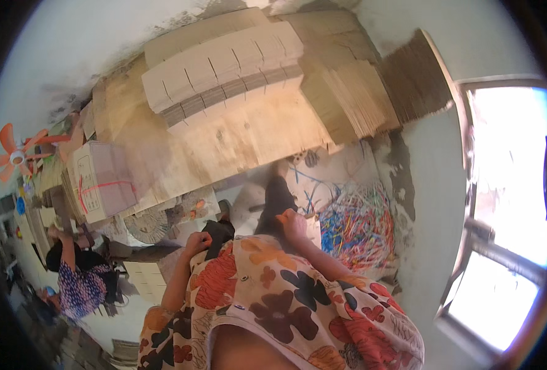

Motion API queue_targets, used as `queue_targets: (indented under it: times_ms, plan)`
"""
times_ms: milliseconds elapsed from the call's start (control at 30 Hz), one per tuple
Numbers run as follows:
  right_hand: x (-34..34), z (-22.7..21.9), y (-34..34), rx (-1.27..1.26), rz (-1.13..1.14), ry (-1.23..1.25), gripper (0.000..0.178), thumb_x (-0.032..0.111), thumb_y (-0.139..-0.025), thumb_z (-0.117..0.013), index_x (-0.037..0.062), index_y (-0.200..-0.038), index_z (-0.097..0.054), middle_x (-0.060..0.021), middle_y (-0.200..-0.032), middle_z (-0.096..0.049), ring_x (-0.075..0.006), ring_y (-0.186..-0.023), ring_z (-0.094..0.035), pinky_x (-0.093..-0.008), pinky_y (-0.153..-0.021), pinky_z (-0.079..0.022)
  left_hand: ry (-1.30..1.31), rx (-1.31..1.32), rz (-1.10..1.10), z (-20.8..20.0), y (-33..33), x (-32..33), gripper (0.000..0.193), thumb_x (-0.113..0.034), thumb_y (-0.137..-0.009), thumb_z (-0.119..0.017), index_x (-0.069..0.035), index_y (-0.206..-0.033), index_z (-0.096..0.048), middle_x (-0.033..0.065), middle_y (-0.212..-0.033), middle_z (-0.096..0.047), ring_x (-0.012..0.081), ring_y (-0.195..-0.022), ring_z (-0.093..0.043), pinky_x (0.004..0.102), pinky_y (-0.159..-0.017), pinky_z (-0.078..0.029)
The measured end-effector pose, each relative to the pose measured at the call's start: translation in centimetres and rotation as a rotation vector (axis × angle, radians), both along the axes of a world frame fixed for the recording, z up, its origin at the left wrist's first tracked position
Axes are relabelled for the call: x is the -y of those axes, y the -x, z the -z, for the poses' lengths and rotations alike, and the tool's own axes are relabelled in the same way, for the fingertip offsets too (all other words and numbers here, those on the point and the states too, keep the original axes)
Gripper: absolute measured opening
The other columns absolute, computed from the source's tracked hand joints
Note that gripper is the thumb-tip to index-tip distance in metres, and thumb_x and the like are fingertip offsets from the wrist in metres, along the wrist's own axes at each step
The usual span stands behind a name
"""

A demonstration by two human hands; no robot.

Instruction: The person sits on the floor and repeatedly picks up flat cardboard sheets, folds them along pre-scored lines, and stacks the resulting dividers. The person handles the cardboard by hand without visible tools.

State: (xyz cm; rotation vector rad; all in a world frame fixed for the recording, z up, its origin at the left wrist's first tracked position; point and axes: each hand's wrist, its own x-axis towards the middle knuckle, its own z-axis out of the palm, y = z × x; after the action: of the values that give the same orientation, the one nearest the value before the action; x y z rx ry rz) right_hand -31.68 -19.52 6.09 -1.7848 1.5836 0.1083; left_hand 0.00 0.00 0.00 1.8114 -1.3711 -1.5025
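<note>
My left hand (197, 242) is at my left thigh, beside the dark trousers (220, 233) and the hem of my flowered shirt (267, 277). Its fingers are curled in, and what is under them is hidden. Over my right leg my right hand (294, 226) is closed like a fist. Whatever it holds, if anything, does not show. Neither hand touches the wooden table (224, 145) in front of me. On that table lies a long row of slotted cardboard pieces (224, 65), standing packed together.
Flat cardboard stacks (353, 102) lie at the table's right end. A taped carton (104, 179) and an orange fan (16, 157) are at left. Tangled coloured straps (357, 231) cover the floor at right. Another person (85, 277) sits at lower left. A bright window (508, 185) is at right.
</note>
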Motion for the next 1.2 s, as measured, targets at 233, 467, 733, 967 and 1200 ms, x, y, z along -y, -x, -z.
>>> queue_targets:
  times_ms: [233,467,733,967,1200]
  plan:
    - [12.2,-1.6,5.6,0.213,-0.616,-0.088,0.032,0.036,-0.084,-0.059,0.0051,-0.077,-0.064,-0.0177,-0.069,-0.061,-0.0367,-0.067,-0.060,-0.0463,-0.060,-0.045,-0.312,-0.167,-0.607,-14.4,5.4,8.3,0.020,-0.013,-0.079,-0.069,0.000,-0.070,-0.057,0.0027,-0.062,-0.054,0.0076,-0.061,-0.047,0.0273,-0.054,-0.040]
    - [17.8,-4.5,6.5,0.064,-0.425,-0.653,0.029,0.028,-0.084,-0.066,0.0027,-0.068,-0.065,-0.0043,-0.059,-0.059,-0.0164,-0.055,-0.057,-0.0267,-0.049,-0.040,-0.505,-0.502,-0.741,-17.6,9.1,7.1,0.010,-0.005,-0.081,-0.068,0.000,-0.075,-0.061,-0.0019,-0.069,-0.058,0.0066,-0.065,-0.049,0.0239,-0.058,-0.042]
    - [20.9,-0.5,4.3,-0.293,0.219,-0.715,0.024,0.026,-0.086,-0.064,0.0018,-0.090,-0.062,-0.0053,-0.065,-0.060,-0.0167,-0.056,-0.058,-0.0271,-0.054,-0.045,-0.471,-0.351,-0.760,-8.2,5.6,8.0,0.025,-0.010,-0.079,-0.070,-0.004,-0.102,-0.061,0.0053,-0.090,-0.063,0.0107,-0.068,-0.058,0.0235,-0.055,-0.047]
    - [24.7,9.8,2.7,-0.061,-0.734,0.190,0.026,0.014,-0.085,-0.063,0.0046,-0.108,-0.056,-0.0157,-0.110,-0.057,-0.0333,-0.107,-0.052,-0.0447,-0.090,-0.040,-0.006,0.251,-0.230,1.6,1.5,10.9,0.061,-0.021,-0.068,-0.078,-0.004,-0.120,-0.051,0.0144,-0.127,-0.048,0.0342,-0.116,-0.046,0.0468,-0.097,-0.039]
    - [29.0,15.1,4.6,0.007,-1.086,0.026,0.030,0.012,-0.082,-0.063,0.0038,-0.109,-0.054,-0.0152,-0.098,-0.058,-0.0332,-0.100,-0.055,-0.0442,-0.088,-0.041,0.198,0.275,0.115,7.7,-0.8,13.6,0.062,-0.048,-0.071,-0.071,-0.002,-0.110,-0.058,0.0147,-0.116,-0.056,0.0305,-0.113,-0.049,0.0482,-0.101,-0.033]
